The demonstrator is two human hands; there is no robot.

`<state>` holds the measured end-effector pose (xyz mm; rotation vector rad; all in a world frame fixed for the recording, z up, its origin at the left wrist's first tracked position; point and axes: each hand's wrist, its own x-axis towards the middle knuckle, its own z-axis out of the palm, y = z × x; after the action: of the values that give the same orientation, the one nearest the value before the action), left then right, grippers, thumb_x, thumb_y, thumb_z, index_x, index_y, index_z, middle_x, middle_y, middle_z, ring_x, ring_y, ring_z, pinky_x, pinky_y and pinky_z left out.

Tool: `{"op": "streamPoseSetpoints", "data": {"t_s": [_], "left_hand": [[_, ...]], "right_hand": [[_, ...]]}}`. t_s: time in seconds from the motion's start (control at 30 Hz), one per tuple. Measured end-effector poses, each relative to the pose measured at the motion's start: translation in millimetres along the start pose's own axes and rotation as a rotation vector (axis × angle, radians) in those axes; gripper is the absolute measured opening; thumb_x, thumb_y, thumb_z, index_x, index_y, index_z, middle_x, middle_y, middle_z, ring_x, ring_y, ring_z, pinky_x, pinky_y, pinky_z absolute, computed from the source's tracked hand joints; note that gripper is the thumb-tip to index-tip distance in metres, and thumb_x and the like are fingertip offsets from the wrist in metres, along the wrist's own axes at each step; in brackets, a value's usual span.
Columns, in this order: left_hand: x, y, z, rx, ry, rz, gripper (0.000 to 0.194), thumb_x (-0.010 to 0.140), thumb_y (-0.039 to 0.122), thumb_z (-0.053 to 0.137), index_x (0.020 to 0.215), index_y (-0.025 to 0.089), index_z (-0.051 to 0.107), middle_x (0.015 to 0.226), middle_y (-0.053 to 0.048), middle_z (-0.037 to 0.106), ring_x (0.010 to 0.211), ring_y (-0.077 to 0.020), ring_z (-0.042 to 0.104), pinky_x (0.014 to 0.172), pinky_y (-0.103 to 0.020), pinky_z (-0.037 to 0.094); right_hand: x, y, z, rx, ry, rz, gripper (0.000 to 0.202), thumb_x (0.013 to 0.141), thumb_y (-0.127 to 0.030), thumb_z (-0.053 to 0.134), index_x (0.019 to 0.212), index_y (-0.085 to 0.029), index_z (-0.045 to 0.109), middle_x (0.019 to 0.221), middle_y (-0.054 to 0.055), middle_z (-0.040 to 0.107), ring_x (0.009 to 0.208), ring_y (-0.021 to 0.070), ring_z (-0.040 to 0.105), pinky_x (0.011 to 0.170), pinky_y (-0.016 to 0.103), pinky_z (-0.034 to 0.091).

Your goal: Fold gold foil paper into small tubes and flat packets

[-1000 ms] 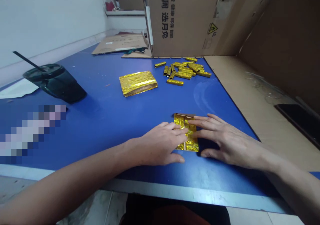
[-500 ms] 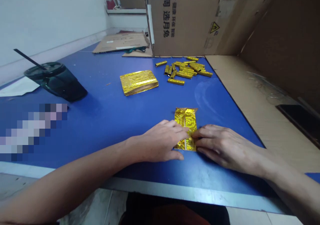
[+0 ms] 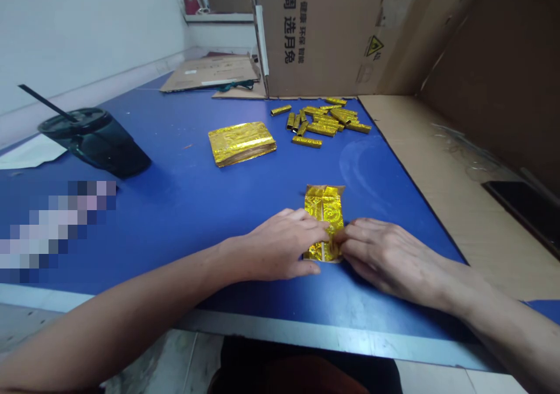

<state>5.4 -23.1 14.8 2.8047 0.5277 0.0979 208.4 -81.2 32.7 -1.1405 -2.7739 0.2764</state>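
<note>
A sheet of gold foil paper [image 3: 331,212] lies on the blue table, its two sides folded in so that a narrow pale gap runs down the middle. My left hand [image 3: 289,245] rests across its left half, fingers stretched out and the thumb apart near the lower edge. At the lower right edge of the paper, my right hand [image 3: 380,251] has its fingers bunched together, gripping the rim. The right fingertips partly cover that edge.
Beyond the paper sits a stack of gold foil sheets [image 3: 242,140]. Several small rolled gold pieces [image 3: 324,121] are heaped at the far right. A dark cup with a straw [image 3: 102,143] stands left. A cardboard box [image 3: 332,38] walls off the back.
My right fingers have shifted slightly inward over the paper's lower right edge, which looks a little more creased. My left hand keeps its place on the sheet. The view has moved slightly.
</note>
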Motion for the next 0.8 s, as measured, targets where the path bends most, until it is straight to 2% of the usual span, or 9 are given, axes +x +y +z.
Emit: {"op": "streamPoseSetpoints", "data": {"t_s": [0.07,0.27,0.4,0.5,0.57,0.67,0.77,0.8], "left_hand": [[0.4,0.1,-0.3,-0.006,0.0,0.006,0.041,0.074,0.039,0.059,0.108,0.018,0.051,0.121,-0.006,0.052,0.109,-0.0224,0.045,0.088,-0.035,0.034],[2.6,0.2,-1.2,-0.041,0.01,-0.029,0.034,0.075,0.032,0.057,0.106,0.019,0.053,0.114,-0.006,0.056,0.107,-0.0228,0.046,0.087,-0.037,0.034],[3.5,-0.1,-1.4,-0.082,0.027,-0.012,0.039,0.071,0.032,0.06,0.108,0.019,0.053,0.119,-0.005,0.053,0.107,-0.0237,0.046,0.09,-0.039,0.033],[5.1,0.9,0.2,-0.157,0.098,-0.056,0.026,0.079,0.021,0.05,0.104,0.019,0.057,0.117,-0.004,0.054,0.104,-0.0191,0.049,0.09,-0.036,0.035],[6.5,2.6,1.7,-0.242,0.153,-0.102,0.024,0.082,0.014,0.044,0.098,0.019,0.061,0.11,-0.004,0.056,0.1,-0.015,0.051,0.089,-0.03,0.037],[8.4,5.4,4.3,-0.338,0.213,-0.202,0.023,0.081,0.013,0.046,0.094,0.017,0.065,0.101,-0.006,0.054,0.094,-0.0129,0.052,0.086,-0.026,0.04],[9.5,5.7,7.3,-0.351,0.242,-0.289,0.024,0.081,0.015,0.047,0.097,0.016,0.065,0.095,-0.006,0.053,0.09,-0.0134,0.052,0.085,-0.027,0.042],[9.7,4.9,8.2,-0.348,0.245,-0.297,0.025,0.082,0.016,0.046,0.098,0.017,0.065,0.094,-0.006,0.053,0.089,-0.0137,0.052,0.084,-0.028,0.042]], "right_hand": [[0.0,3.6,-1.3,0.12,0.046,0.075,0.017,0.083,-0.015,0.039,0.077,-0.017,0.055,0.076,0.004,0.06,0.068,0.0131,0.054,0.066,0.027,0.044],[-0.7,10.4,0.3,0.454,0.139,0.421,0.02,0.084,-0.028,0.039,0.074,-0.019,0.053,0.067,0.0,0.057,0.059,0.0115,0.05,0.056,0.023,0.042],[2.4,12.3,6.9,0.566,0.248,0.524,0.02,0.082,-0.031,0.043,0.069,-0.019,0.05,0.062,-0.001,0.052,0.055,0.0101,0.046,0.052,0.021,0.039],[5.4,15.7,9.9,0.613,0.281,0.566,0.02,0.082,-0.033,0.044,0.068,-0.018,0.049,0.06,-0.002,0.049,0.054,0.0098,0.044,0.051,0.022,0.038],[5.9,18.3,10.4,0.626,0.282,0.571,0.021,0.082,-0.033,0.044,0.068,-0.018,0.049,0.06,-0.002,0.049,0.054,0.0097,0.043,0.051,0.022,0.038],[3.1,21.2,6.8,0.663,0.226,0.554,0.024,0.082,-0.036,0.044,0.069,-0.017,0.052,0.062,-0.002,0.052,0.055,0.0101,0.046,0.053,0.023,0.039],[-1.0,21.4,-2.4,0.65,0.053,0.471,0.022,0.078,-0.039,0.053,0.082,-0.018,0.059,0.074,0.001,0.06,0.064,0.0129,0.054,0.059,0.026,0.044],[-1.8,20.8,-5.7,0.605,-0.002,0.42,0.024,0.075,-0.038,0.057,0.089,-0.019,0.06,0.082,0.002,0.063,0.072,0.015,0.056,0.066,0.028,0.045]]}}
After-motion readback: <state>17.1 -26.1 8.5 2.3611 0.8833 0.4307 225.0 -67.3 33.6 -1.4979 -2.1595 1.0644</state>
